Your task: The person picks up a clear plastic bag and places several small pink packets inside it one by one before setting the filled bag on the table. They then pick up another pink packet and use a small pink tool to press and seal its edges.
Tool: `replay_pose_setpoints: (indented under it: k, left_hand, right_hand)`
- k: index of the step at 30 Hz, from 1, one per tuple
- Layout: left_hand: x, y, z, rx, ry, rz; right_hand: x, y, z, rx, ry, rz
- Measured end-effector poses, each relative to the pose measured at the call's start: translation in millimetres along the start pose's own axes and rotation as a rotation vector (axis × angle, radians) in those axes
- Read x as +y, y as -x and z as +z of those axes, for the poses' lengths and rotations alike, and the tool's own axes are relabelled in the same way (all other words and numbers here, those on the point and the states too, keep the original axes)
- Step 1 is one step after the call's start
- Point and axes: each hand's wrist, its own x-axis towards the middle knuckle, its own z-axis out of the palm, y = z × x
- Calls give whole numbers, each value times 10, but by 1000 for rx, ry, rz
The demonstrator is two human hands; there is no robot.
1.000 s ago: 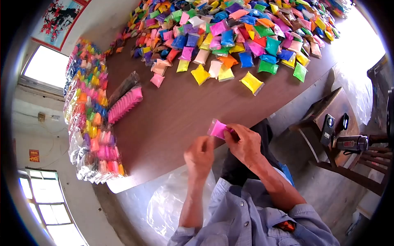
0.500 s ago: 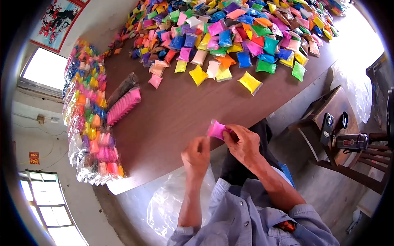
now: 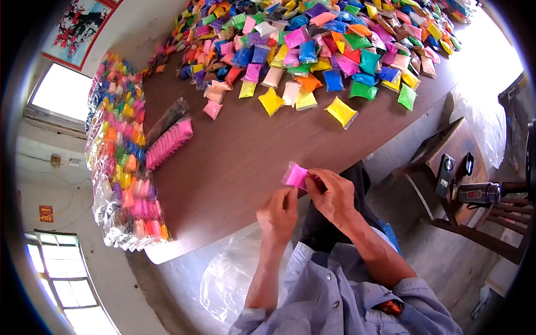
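A small clear packet with bright pink filling (image 3: 295,175) is held up above the near edge of the table. My right hand (image 3: 333,195) pinches its right end between thumb and fingers. At the packet's lower edge, my left hand (image 3: 277,215) is closed with thumb and fingertips together, gripping the edge. The fingers partly cover the packet's right and lower sides. On the table to the left lies a neat row of similar pink packets (image 3: 170,146), with a row of dark packets (image 3: 166,120) in clear wrap behind it.
A large heap of packets in many colours (image 3: 312,50) covers the back of the brown table (image 3: 234,162). Bundled packets (image 3: 128,162) are stacked along its left edge. To the right, a wooden stool (image 3: 463,206) holds a flask (image 3: 479,193) and a phone-like device (image 3: 445,174). Clear plastic (image 3: 229,279) hangs below the table.
My left hand has moved right and up, from beside the pink packet to its lower edge. My right hand keeps its pinch, and the packet has tilted slightly.
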Motion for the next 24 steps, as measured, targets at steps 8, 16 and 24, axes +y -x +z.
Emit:
replay_pose_setpoints:
  k: [8,16,24]
  left_hand:
    - [-203,-203,-123,-5,-119,-148]
    - [166,-350,52,-122,-113,-23]
    - [-80,-598,-48,-133,-156,-157]
  right_hand:
    - [-12,-14,-22,-16,8,10]
    - [15,4,-38,-53,-24,32]
    - [23,3,-36,-43,12,-9]
